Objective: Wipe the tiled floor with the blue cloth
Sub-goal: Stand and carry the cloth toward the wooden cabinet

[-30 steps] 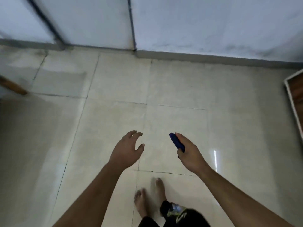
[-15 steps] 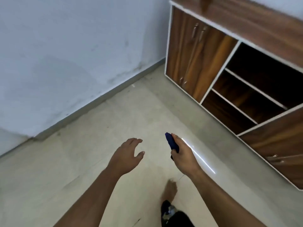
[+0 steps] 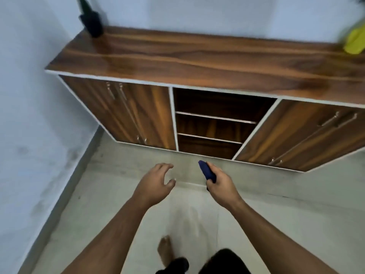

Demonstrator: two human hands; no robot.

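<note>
My right hand (image 3: 221,182) grips a dark blue folded cloth (image 3: 206,171), whose end sticks up out of the fist. Both hands are held in the air well above the pale tiled floor (image 3: 110,198). My left hand (image 3: 156,182) hangs beside it with fingers loosely spread and holds nothing. One bare foot (image 3: 166,252) stands on the tiles below my arms.
A low wooden cabinet (image 3: 197,58) with closed doors and open middle shelves (image 3: 215,123) stands straight ahead against the wall. A dark object (image 3: 91,20) stands on its left end, a yellow one (image 3: 354,42) on its right. A white wall (image 3: 39,115) runs along the left.
The view has swung right from the corner of wall and floor to face the cabinet. Both hands keep the same pose, the right still gripping the cloth.
</note>
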